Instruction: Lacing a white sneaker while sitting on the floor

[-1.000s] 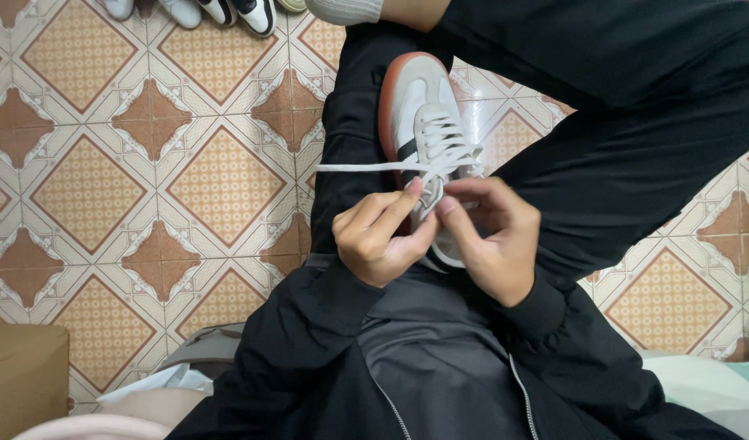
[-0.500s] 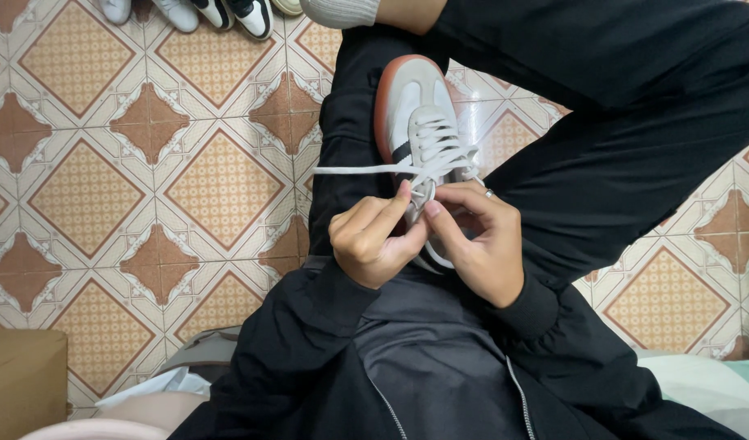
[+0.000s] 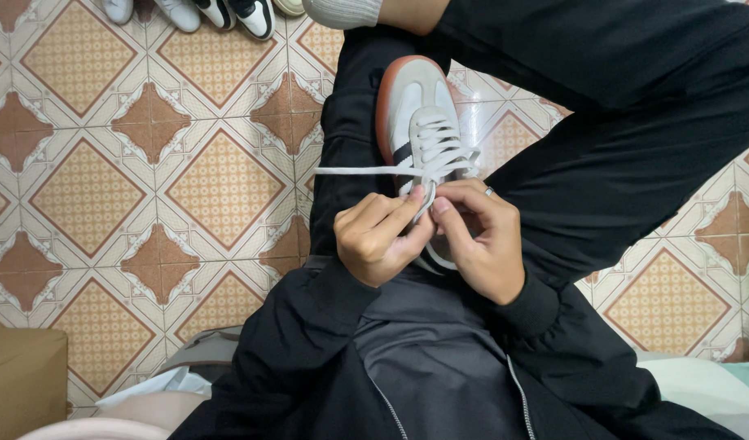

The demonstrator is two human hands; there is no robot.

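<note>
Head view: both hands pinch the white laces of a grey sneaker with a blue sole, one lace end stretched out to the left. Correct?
Not quite. The head view shows the sneaker has a reddish-brown sole, not blue. The left hand and right hand do pinch the white laces, one end stretched left.

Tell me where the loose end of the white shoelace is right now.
In the head view, the shoelace end stretches left from the white sneaker, across the dark trouser leg, just above the left hand.

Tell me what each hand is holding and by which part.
Both the left hand and right hand pinch the white shoelace just below the sneaker's lowest eyelets, near the knot.
</note>
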